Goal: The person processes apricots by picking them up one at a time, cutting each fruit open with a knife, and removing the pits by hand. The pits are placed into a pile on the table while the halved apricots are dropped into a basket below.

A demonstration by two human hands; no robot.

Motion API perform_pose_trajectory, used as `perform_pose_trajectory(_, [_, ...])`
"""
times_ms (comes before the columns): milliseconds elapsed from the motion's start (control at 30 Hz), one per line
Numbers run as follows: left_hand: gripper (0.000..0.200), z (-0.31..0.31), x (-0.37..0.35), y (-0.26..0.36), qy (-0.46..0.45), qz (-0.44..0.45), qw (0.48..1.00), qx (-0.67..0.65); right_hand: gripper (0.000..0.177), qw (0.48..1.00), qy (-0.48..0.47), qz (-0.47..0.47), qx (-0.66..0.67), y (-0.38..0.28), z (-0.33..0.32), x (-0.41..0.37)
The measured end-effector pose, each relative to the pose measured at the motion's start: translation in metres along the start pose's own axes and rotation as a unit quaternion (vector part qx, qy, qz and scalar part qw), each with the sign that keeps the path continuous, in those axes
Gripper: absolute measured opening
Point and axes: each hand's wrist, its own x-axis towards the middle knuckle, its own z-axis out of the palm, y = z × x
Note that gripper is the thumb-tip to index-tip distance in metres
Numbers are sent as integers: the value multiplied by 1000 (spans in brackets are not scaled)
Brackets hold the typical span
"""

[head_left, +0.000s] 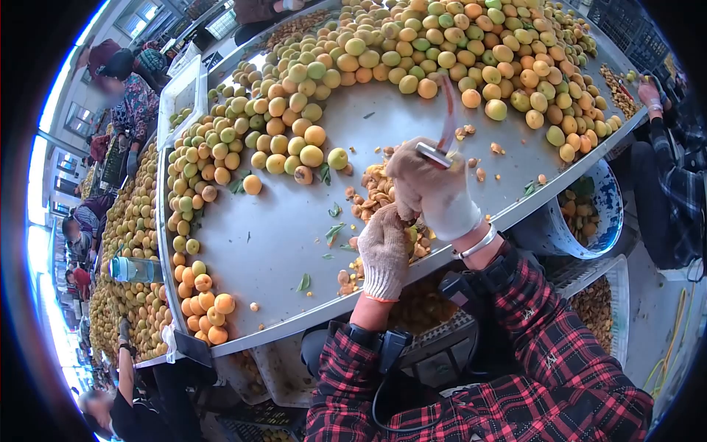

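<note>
- Plaid sleeves (560, 346), red and black, lie nearest the camera and reach up to two hands in pale knitted gloves; a silvery band (479, 243) circles the right wrist.
- Metal table (280, 243), grey and raised at its rim, spreads under the hands.
- Whole fruit (442, 44), yellow, orange and green, heaps along the table's far side and curves down its left side.
- Blue-rimmed bucket (615, 214), with cut fruit inside, stands just beyond the near edge, right of the hands.
- Right hand (434, 188) is bent over the tip of the left, its fingers curled closed around a curved tool.
- Left hand (384, 247) points up and away from the camera, its fingers drawn narrow around a small dark fruit piece.
- Curved tool (446, 118), reddish with a shiny metal part by the knuckles, sticks up out of the right hand, well above the fruit piece.
- Cut pieces (377, 184), orange-brown, lie in a loose pile beside and beneath both hands.
- Fruit piece (407, 215) sits at the left fingertips, directly under the right fingers; they hide most of it, and whether the right fingers touch it I cannot tell.
- Green leaves (333, 234) are scattered left of the cut pieces.
</note>
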Motion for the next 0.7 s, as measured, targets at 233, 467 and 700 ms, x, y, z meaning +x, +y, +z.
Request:
perform_pose_trajectory(233, [28,-2,2,-1,-52,-28,998,15,6,973,-24,-145,-180,4,2,-2])
perform_pose_trajectory(467, [29,-4,-2,0,-35,-30,998,-54,27,999,0,23,30,-3,5,1])
perform_pose_trajectory(700, [17,-8,-4,-10,-23,-42,997,-63,26,982,-77,25,172,-1,1,-1])
